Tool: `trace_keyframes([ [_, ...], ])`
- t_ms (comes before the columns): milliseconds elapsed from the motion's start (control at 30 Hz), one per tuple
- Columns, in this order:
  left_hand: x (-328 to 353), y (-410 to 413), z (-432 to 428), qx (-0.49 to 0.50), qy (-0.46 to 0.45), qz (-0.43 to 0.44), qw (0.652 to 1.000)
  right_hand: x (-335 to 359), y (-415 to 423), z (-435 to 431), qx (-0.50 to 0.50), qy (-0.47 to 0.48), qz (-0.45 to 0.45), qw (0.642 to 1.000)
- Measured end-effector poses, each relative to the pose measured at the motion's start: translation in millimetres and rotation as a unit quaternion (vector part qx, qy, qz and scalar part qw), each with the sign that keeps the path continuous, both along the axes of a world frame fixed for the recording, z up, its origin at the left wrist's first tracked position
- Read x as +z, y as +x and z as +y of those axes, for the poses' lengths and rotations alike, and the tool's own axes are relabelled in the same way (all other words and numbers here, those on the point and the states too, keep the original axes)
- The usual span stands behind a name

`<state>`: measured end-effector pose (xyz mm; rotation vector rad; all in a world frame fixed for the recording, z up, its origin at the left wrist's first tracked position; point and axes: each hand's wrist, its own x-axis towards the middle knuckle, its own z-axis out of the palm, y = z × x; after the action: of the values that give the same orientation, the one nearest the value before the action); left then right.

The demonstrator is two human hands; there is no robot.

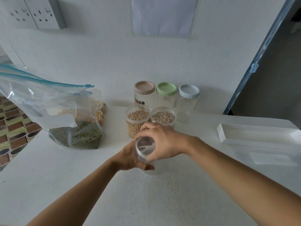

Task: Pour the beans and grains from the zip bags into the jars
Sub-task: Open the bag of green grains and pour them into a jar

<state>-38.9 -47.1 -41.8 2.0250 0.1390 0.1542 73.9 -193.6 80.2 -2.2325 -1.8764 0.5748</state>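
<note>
Evidently the step in hand is readying a third jar for filling. From the head view, the empty jar stands on the bench with both hands on it. The left hand wraps its side with curled fingers, and the right hand grips the rim from above. Whether a clear lid sits on it I cannot tell, as the top is blurred. Just behind the empty jar stand the soybean jar and the grain jar, both filled and lidless. Off to its left slumps the zip bag of green beans, its blue zip parted. Next, I judge, the mouth must be open and steadied, then that bag lifted and tipped over it.
</note>
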Motion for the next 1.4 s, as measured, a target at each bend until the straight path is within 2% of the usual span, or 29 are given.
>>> trace_keyframes([
  [67,2.2,0.0,-0.3,0.001,0.006,-0.003,1.0,9.2,5.4,-3.0,0.019,-0.014,0.113,0.993],
  [100,2.2,0.3,0.3,-0.007,0.009,-0.004,1.0,8.1,6.5,-4.3,-0.002,0.006,0.121,0.993],
  [167,2.3,0.6,1.4,-0.018,0.015,-0.007,1.0,0.4,5.5,-4.9,-0.059,0.028,-0.006,0.998],
  [233,2.4,1.1,1.7,-0.026,0.009,-0.014,1.0,-6.7,-2.6,-5.0,-0.106,-0.026,-0.12,0.987],
  [333,0.5,2.2,1.4,-0.026,0.005,-0.014,1.0,-14.1,-12.1,-3.9,-0.092,-0.009,-0.158,0.983],
  [400,-0.5,3.4,1.2,-0.022,0.006,-0.012,1.0,-10.1,-9.2,-2.7,-0.049,0.003,-0.099,0.994],
  [500,1.1,2.8,0.5,-0.02,0.005,-0.018,1.0,5.6,5.2,-5.0,-0.042,-0.033,0.093,0.994],
  [533,1.5,2.7,0.5,-0.025,0.006,-0.021,0.999,9.9,8.4,-6.7,-0.055,-0.039,0.129,0.989],
  [567,1.8,2.7,0.5,-0.027,0.008,-0.023,0.999,11.4,9.7,-7.5,-0.066,-0.038,0.116,0.99],
  [667,4.7,1.8,0.0,-0.027,0.012,-0.027,0.999,4.9,2.9,-6.4,-0.109,-0.041,-0.045,0.992],
  [800,6.5,0.5,-2.1,-0.016,0.017,-0.016,1.0,-14.5,-18.4,-2.8,-0.141,-0.005,-0.133,0.981],
  [900,4.6,1.4,-3.1,-0.014,0.03,-0.006,0.999,-15.6,-20.0,-1.3,-0.105,0.035,-0.159,0.981],
  [1000,0.0,3.1,-1.5,-0.019,0.039,-0.001,0.999,-9.7,-5.6,-1.8,-0.058,0.037,-0.073,0.995],
  [1100,-0.4,4.5,-2.2,-0.029,0.031,0.002,0.999,-0.7,12.0,-10.3,-0.038,0.078,0.112,0.99],
  [1200,-3.3,4.4,-0.9,-0.022,0.017,0.012,1.0,6.7,24.7,-20.4,-0.066,0.178,0.278,0.941],
  [1300,-6.6,3.9,-0.9,-0.002,-0.001,0.024,1.0,-9.5,34.5,-28.5,-0.163,0.273,0.331,0.888],
  [1400,-8.4,3.7,-4.3,0.01,-0.012,0.029,0.999,-41.8,44.6,-41.7,-0.295,0.345,0.394,0.799],
])
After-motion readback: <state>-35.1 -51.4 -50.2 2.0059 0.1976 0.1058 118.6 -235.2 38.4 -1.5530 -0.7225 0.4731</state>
